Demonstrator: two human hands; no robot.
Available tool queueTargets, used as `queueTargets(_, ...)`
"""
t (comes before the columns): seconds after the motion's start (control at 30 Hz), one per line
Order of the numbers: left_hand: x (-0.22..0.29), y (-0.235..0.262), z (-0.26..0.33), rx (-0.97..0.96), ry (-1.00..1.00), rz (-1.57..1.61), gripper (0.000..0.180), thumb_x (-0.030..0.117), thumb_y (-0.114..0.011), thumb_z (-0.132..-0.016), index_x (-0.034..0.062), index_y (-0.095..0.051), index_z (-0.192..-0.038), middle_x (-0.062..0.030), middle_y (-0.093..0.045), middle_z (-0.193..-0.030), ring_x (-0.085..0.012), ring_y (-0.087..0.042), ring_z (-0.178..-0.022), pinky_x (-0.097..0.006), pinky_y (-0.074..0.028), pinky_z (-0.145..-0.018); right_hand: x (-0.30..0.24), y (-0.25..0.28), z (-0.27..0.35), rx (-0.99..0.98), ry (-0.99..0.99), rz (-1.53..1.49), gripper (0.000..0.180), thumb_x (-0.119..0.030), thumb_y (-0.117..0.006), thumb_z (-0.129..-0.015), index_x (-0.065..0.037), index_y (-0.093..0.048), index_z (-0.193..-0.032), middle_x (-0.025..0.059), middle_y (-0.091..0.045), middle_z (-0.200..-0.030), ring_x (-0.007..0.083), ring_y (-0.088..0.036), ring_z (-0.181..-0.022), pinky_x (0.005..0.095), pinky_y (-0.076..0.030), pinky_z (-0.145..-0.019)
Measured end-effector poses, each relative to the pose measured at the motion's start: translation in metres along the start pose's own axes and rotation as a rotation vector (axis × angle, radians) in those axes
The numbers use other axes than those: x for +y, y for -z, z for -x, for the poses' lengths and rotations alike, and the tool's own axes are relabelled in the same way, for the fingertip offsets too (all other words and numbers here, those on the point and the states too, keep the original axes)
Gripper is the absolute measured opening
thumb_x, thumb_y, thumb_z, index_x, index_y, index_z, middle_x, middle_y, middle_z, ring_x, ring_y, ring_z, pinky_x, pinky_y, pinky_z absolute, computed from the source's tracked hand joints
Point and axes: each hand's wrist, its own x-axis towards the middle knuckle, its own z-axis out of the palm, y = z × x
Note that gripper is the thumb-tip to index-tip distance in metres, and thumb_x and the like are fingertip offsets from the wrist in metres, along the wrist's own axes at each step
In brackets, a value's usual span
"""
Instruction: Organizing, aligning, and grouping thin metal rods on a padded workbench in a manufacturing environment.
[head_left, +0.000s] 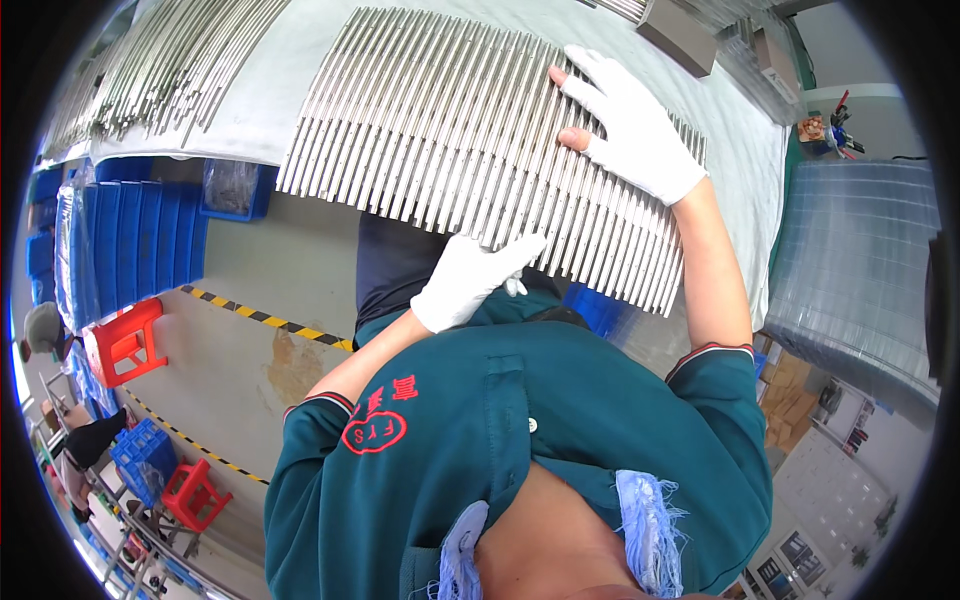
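Note:
A wide row of thin silver metal rods lies side by side on the pale-covered table, with the near ends reaching past its edge. My right hand, in a white glove with bare thumb and index fingertips, rests open on top of the rods toward the right side, fingers spread. In a white glove too, my left hand is at the near rod ends, around the middle of the row. One digit stretches rightward along those ends and stands apart from the others; some of its fingers are partly hidden.
More loose metal rods lie at the table's far left. Blue bins and a red stool stand on the floor to the left. A grey box sits at the far right; stacked clear plastic sheeting is beyond the table's right edge.

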Motion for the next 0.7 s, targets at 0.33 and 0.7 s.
queueTargets(0.33,-0.003,0.011,-0.001,0.018,-0.014,-0.005,0.031,0.028,-0.071,-0.086,-0.0015,-0.068,-0.076,-0.0062,-0.061,-0.062,-0.0097,-0.059,-0.055,-0.025,-0.048,-0.054,0.000,0.007,-0.024,0.005,0.071,0.009,0.059,-0.044,-0.058,-0.089,-0.014,-0.047,-0.139,0.0189,-0.036,-0.147,0.0358,-0.034,-0.136,0.0410,-0.028,-0.112)
queueTargets(0.7,0.005,0.014,0.002,0.079,0.060,0.044,0.035,0.032,-0.073,-0.084,-0.0022,-0.067,-0.080,-0.0072,-0.062,-0.064,-0.0117,-0.059,-0.054,-0.026,-0.049,-0.055,0.009,-0.013,-0.036,-0.023,0.030,-0.018,0.061,-0.051,-0.053,-0.090,-0.020,-0.044,-0.141,0.0137,-0.038,-0.148,0.0346,-0.038,-0.133,0.0402,-0.032,-0.111)
